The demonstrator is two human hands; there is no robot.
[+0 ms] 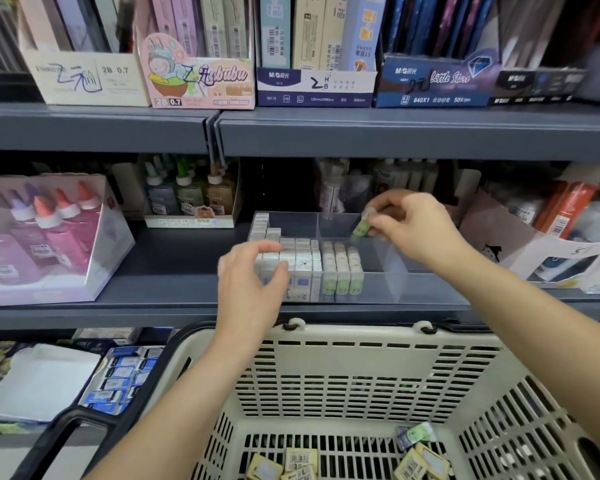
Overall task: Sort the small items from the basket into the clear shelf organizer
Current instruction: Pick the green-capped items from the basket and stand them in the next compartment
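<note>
A clear shelf organizer [394,271] stands on the middle shelf, with white erasers [300,252] packed on its left side and several green-and-white erasers [342,268] in rows beside them. My right hand [409,226] pinches one green eraser [362,225] above the organizer's back right compartment. My left hand [252,282] rests on the front left of the white erasers, fingers curled over them; whether it grips one is unclear. Below, a cream plastic basket [354,365] holds several small packaged erasers [420,455] on its bottom.
Pink glue bottles in a display box [45,233] stand left of the organizer. Small bottles [187,192] sit behind. Boxes of pencil leads [198,81] fill the top shelf. Red and white packs [565,216] lie to the right. The basket's black handle [84,420] hangs at lower left.
</note>
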